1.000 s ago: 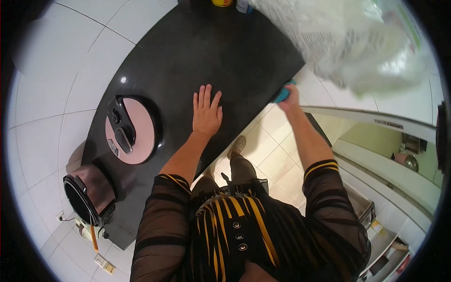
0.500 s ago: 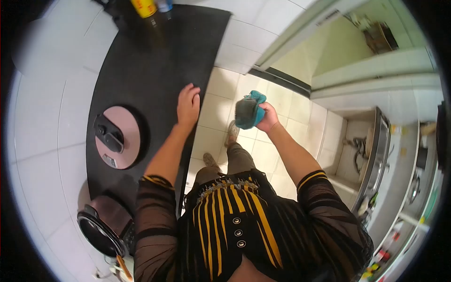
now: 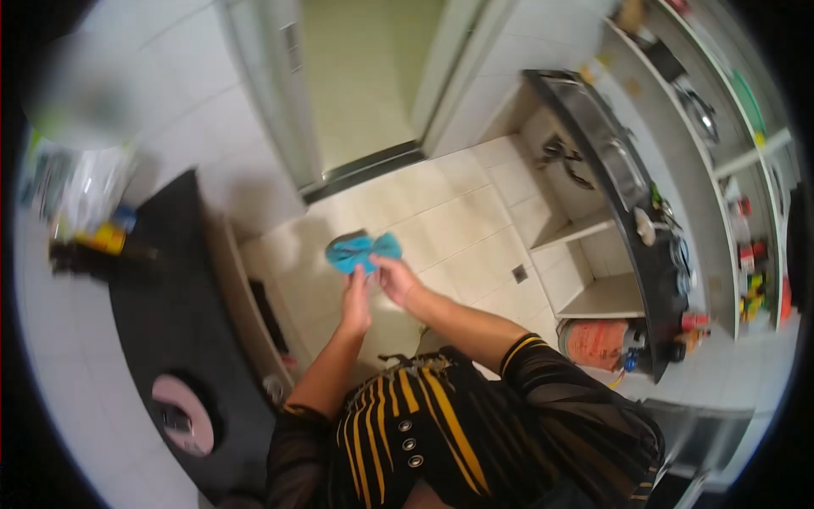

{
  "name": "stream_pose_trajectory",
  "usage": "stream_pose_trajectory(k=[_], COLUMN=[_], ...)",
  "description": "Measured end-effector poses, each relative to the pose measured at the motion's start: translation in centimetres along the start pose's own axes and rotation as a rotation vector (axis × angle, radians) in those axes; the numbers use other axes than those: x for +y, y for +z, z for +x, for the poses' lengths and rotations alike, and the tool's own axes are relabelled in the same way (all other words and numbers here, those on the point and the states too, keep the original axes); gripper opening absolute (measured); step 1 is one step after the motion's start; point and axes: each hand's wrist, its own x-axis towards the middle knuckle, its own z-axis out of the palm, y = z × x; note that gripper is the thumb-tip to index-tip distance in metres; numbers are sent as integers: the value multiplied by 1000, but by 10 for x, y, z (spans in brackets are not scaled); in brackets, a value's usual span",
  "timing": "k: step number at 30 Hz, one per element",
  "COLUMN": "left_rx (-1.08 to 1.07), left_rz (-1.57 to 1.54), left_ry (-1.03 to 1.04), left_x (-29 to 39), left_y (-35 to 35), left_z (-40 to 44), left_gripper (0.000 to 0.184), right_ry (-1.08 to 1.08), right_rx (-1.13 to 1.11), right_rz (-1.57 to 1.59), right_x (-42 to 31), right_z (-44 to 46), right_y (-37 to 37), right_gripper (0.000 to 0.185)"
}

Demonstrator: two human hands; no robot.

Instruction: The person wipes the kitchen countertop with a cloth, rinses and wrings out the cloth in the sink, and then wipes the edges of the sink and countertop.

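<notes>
Blue cloth (image 3: 365,254) up in the air, over the pale floor (image 3: 449,222).
The right hand (image 3: 398,283) pinches the near edge of the cloth, and the left hand (image 3: 357,307) is up close by its bottom, but it is too blurry to tell if that one grips too. The cloth is all bunched up, so a loose fold could slip out of the fingers and flop on the floor. If it is wet, drips could make the smooth tiles slippery, though I can't see if it is wet. The black counter (image 3: 165,305) is near on the left, with a round pink lid (image 3: 183,416) on it, so an elbow swung out that way could bump the lid.
</notes>
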Motion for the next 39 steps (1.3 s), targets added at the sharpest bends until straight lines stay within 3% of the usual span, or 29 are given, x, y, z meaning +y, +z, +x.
stream_pose_trajectory(k=[5, 7, 9, 12, 14, 16, 18, 22, 24, 25, 27, 29, 31, 33, 39], left_rx=[-126, -144, -225, -314, -276, -289, -305, -273, -247, -285, -284, -237, -234, -294, -272], left_rz=[-112, -238, -224, -228, -303, -257, -223, -154, -199, -195, -223, -254, -262, -281, -278], left_ry=[-24, -77, -121, -189, -300, -351, -403, -459, -529, -516, -527, -538, -520, -503, -559], left_x=[-32, -57, -67, -82, -100, -121, -144, -188, -199, -206, -214, -223, -238, -253, -307], left_y=[117, 153, 195, 255, 279, 298, 316, 335, 357, 364, 386, 411, 434, 459, 552], left_z=[34, 59, 80, 112, 130, 141, 151, 184, 201, 215, 243, 276, 316, 364, 506], left_gripper=[38, 36, 37, 41, 41, 40, 40, 39, 40, 44, 46, 52, 51, 46, 41], right_ry=[-183, -290, -312, -239, -133, -242, -303, -127, -177, -169, -400, -401, -402, -572, -632], right_rx=[56, -6, 9, 19, 126, 210, 314, 652, 735, 736, 804, 816, 825, 832, 683], right_rz=[-29, -360, -488, -855, -838, -1011, -950, -1104, -1237, -1229, -1483, -1516, -1546, -1715, -2004], right_x=[-99, -133, -162, -209, -232, -265, -294, -368, -411, -426, -460, -508, -557, -605, -732], right_z=[-60, -69, -77, -91, -99, -110, -114, -123, -130, -123, -105, -84, -53, -15, 100], right_y=[-43, -90, -147, -237, -300, -348, -395, -438, -433, -445, -466, -468, -477, -496, -541], right_gripper=[34, 36, 33, 23, 19, 16, 17, 20, 23, 23, 26, 28, 31, 32, 45])
